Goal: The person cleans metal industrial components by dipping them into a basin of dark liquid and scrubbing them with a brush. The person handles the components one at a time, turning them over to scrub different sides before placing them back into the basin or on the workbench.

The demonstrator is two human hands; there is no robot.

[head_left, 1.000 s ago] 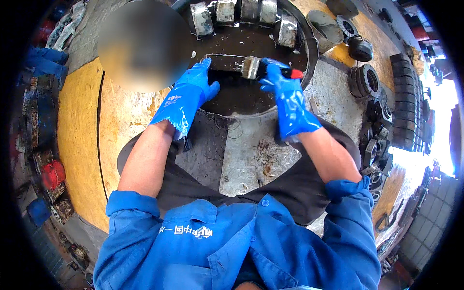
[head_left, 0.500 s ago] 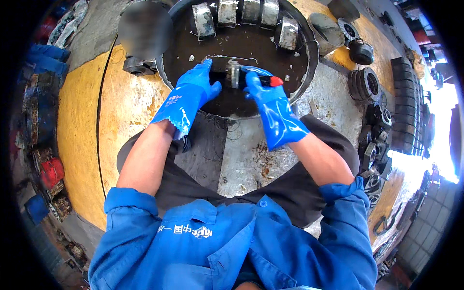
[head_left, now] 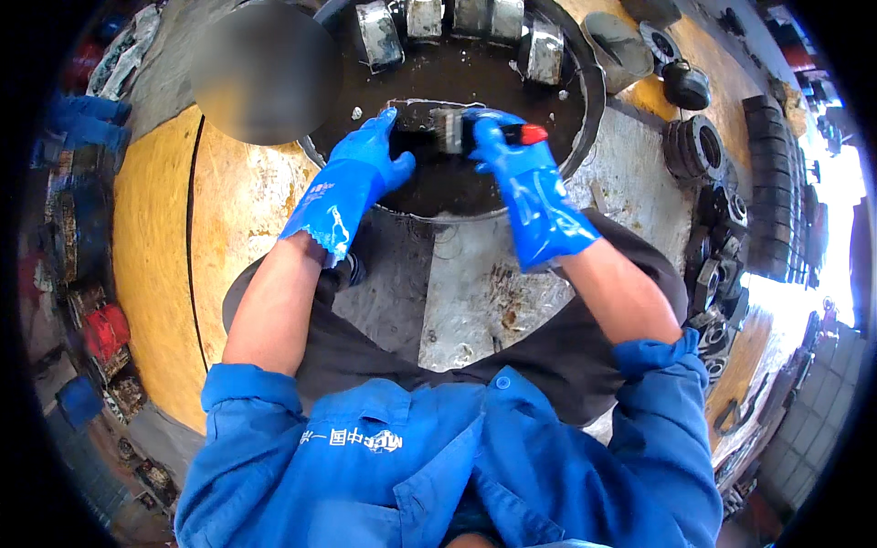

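Observation:
Both my hands wear long blue rubber gloves over a round pan (head_left: 589, 119) of dark liquid. My left hand (head_left: 370, 151) curls, thumb apart from the fingers, around the left end of a dark, wet, block-like part (head_left: 414, 137); its shape blends into the liquid, and only a shiny upper edge stands out. In my right hand (head_left: 512, 151) is a paintbrush (head_left: 449, 131) with a black handle and red tip, gripped from the right. Its bristles point left, over the dark part. Whether they touch it is hard to tell.
Several curved metal pieces (head_left: 379, 35) stand along the pan's far rim. To the right are a grey bucket (head_left: 617, 50), a dark pot (head_left: 685, 85), ring-shaped parts (head_left: 699, 148) and a stack of black rings (head_left: 772, 187). Yellowish boards (head_left: 151, 274) cover the floor at left.
My right hand and the brush have shifted slightly right, the red tip moving outward. My left hand stays nearly where it was on the dark part. The view has moved a little.

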